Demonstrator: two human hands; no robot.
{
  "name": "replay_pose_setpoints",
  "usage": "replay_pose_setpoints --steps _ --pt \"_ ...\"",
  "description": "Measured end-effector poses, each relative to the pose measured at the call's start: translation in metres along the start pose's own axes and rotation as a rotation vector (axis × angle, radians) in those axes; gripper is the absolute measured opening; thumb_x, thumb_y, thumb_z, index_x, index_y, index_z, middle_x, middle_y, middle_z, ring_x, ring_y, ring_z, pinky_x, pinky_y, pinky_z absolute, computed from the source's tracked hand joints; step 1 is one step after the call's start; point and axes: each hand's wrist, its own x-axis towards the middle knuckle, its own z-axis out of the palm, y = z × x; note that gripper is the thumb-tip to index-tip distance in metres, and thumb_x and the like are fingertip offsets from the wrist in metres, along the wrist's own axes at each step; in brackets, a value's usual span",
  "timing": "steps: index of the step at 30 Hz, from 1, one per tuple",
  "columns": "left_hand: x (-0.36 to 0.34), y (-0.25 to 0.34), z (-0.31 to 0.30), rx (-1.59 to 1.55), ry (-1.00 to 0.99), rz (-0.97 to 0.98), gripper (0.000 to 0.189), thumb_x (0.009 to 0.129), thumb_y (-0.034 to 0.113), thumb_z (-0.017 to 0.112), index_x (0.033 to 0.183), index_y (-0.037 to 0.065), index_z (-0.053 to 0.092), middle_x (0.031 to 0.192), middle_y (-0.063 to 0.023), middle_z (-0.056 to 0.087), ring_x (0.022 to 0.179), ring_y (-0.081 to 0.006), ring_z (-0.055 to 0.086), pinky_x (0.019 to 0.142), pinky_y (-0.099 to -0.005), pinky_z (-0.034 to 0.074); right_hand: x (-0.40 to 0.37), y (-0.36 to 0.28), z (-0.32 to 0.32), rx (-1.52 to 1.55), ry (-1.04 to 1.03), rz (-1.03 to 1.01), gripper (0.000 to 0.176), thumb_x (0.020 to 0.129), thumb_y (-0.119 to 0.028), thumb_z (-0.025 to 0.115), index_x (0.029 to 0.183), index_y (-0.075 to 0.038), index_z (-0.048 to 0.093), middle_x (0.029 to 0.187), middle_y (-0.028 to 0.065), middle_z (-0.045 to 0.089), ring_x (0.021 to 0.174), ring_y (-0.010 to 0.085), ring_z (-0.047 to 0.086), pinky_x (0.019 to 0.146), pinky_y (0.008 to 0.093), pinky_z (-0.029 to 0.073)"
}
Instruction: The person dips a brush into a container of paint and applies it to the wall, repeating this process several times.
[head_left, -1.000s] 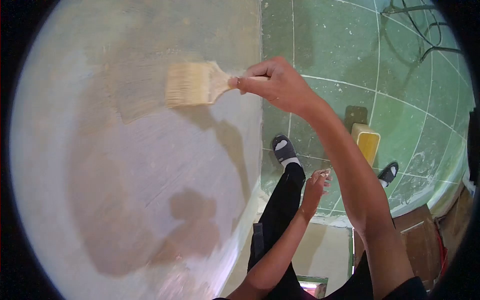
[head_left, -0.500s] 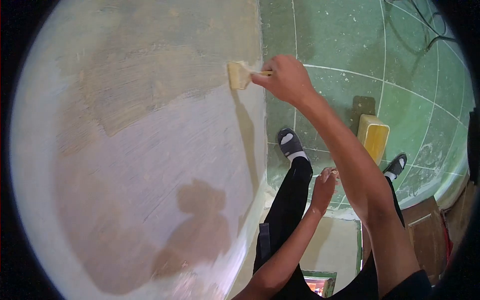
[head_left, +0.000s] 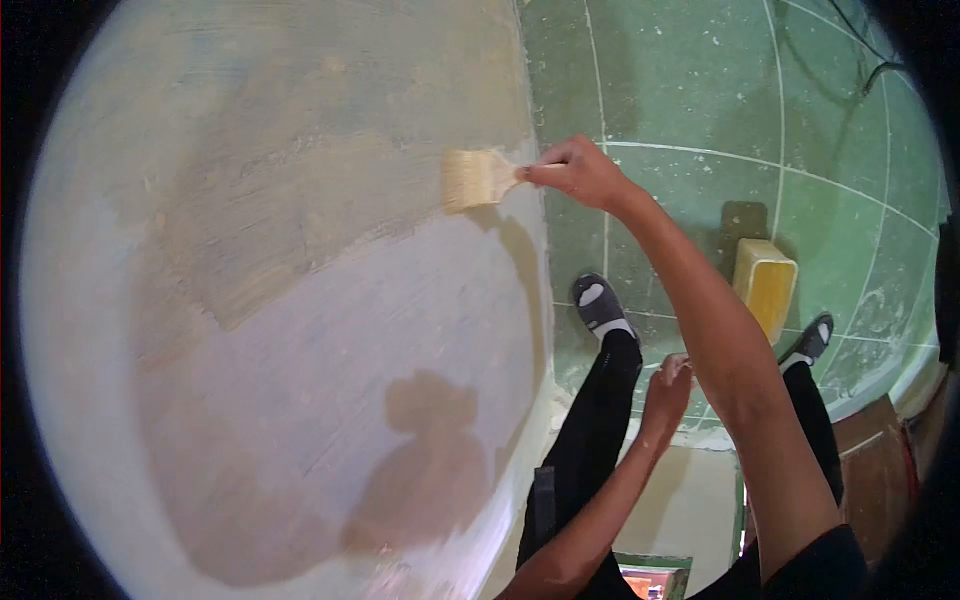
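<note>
My right hand (head_left: 580, 173) is closed round the handle of a wide, pale-bristled brush (head_left: 475, 181). The bristles lie against the wall (head_left: 390, 290), at the border between a darker, damp-looking upper area and a paler lower area. Lower down, my left hand (head_left: 672, 375) is closed near my legs, partly beside my right forearm; what it holds, if anything, is too small to make out. A yellow rectangular container (head_left: 768, 285) stands on the floor beyond my right forearm.
Green floor tiles (head_left: 690, 225) with pale lines and white specks lie right of the wall. My feet in dark slippers stand on them. A dark cable (head_left: 880, 72) is at the upper right, and a brown wooden panel (head_left: 870, 460) at the lower right.
My right hand has moved slightly down and the brush now shows its bristles broadside, lower on the wall. The whole view has shifted a little, with floor and container appearing further right and lower.
</note>
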Motion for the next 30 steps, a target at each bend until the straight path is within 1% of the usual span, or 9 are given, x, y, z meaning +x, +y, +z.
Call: replay_pose_setpoints --steps 6,8,11,14,18,20,23,26,30 --pt "-0.004 0.005 -0.005 -0.281 0.098 -0.095 0.036 0.098 0.032 0.051 0.12 0.006 0.061 0.098 -0.004 0.064 0.086 -0.0128 0.059 0.072 -0.029 0.049 -0.001 0.081 -0.009 -0.303 0.028 0.242 0.046 0.078 -0.045 0.074 0.065 -0.001 0.069 0.057 0.0129 0.059 0.054 0.0242 0.056 0.057 0.0389 0.045" --pt "-0.007 0.011 -0.006 -0.247 0.095 -0.089 0.035 0.099 0.032 0.051 0.12 0.006 0.061 0.098 -0.0043 0.064 0.086 -0.0128 0.059 0.072 -0.029 0.049 -0.004 0.086 -0.014 -0.75 0.223 0.256 0.042 0.076 -0.044 0.074 0.069 -0.003 0.07 0.07 0.0178 0.067 0.066 0.0332 0.065 0.065 0.0446 0.051" --pt "-0.005 0.013 -0.004 -0.183 0.092 -0.067 0.035 0.099 0.03 0.052 0.118 0.003 0.062 0.098 -0.006 0.065 0.085 -0.0143 0.06 0.073 -0.0298 0.049 0.003 0.036 -0.011 -0.7 0.15 0.289 0.042 0.076 -0.044 0.072 0.072 -0.003 0.069 0.081 0.022 0.068 0.081 0.0384 0.067 0.073 0.0494 0.053" --pt "-0.008 0.009 -0.004 0.044 0.071 0.018 0.039 0.1 0.031 0.048 0.123 0.001 0.058 0.107 -0.01 0.065 0.092 -0.0177 0.061 0.073 -0.0313 0.052 0.009 -0.014 -0.004 -0.624 0.154 0.124 0.046 0.076 -0.045 0.07 0.066 0.0 0.068 0.071 0.0249 0.062 0.068 0.043 0.059 0.061 0.0499 0.048" --pt "-0.006 0.007 -0.003 0.035 0.033 0.096 0.04 0.099 0.032 0.048 0.122 0.001 0.059 0.105 -0.011 0.066 0.092 -0.0185 0.062 0.071 -0.0326 0.052 -0.006 -0.07 -0.016 -0.501 0.113 0.043 0.043 0.076 -0.042 0.071 0.069 0.001 0.069 0.069 0.0241 0.062 0.065 0.0406 0.06 0.059 0.0486 0.047" --pt "-0.008 0.01 -0.007 0.06 0.011 0.084 0.04 0.099 0.032 0.047 0.121 0.001 0.059 0.105 -0.0108 0.066 0.092 -0.0184 0.062 0.071 -0.0328 0.052 -0.016 -0.09 -0.014 -0.425 0.299 -0.355 0.04 0.078 -0.038 0.072 0.072 0.002 0.07 0.059 0.0185 0.057 0.054 0.0315 0.055 0.054 0.043 0.043" --pt "-0.007 0.011 -0.01 0.208 -0.002 0.124 0.04 0.099 0.034 0.047 0.121 0.002 0.06 0.108 -0.0104 0.065 0.092 -0.0185 0.061 0.072 -0.0327 0.052 -0.021 -0.127 -0.031 -0.225 0.038 -0.116 0.048 0.076 -0.044 0.071 0.064 0.003 0.066 0.057 0.0208 0.055 0.054 0.0331 0.053 0.056 0.0451 0.043" --pt "-0.006 0.011 -0.011 0.137 0.025 0.169 0.042 0.101 0.037 0.044 0.12 0.003 0.06 0.108 -0.0093 0.064 0.093 -0.0184 0.06 0.072 -0.032 0.05 -0.003 -0.057 -0.033 -0.01 0.0 0.027 0.042 0.081 -0.037 0.073 0.07 0.003 0.067 0.051 0.0073 0.047 0.051 0.0154 0.038 0.051 0.0331 0.037" --pt "-0.002 0.012 -0.011 -0.086 0.067 -0.012 0.043 0.103 0.036 0.037 0.119 0.004 0.059 0.104 -0.0065 0.062 0.091 -0.0172 0.056 0.074 -0.0316 0.047 0.012 0.06 -0.014 -0.215 0.039 0.139 0.043 0.08 -0.038 0.074 0.069 0.003 0.067 0.053 0.0122 0.049 0.052 0.0172 0.044 0.052 0.0363 0.039"
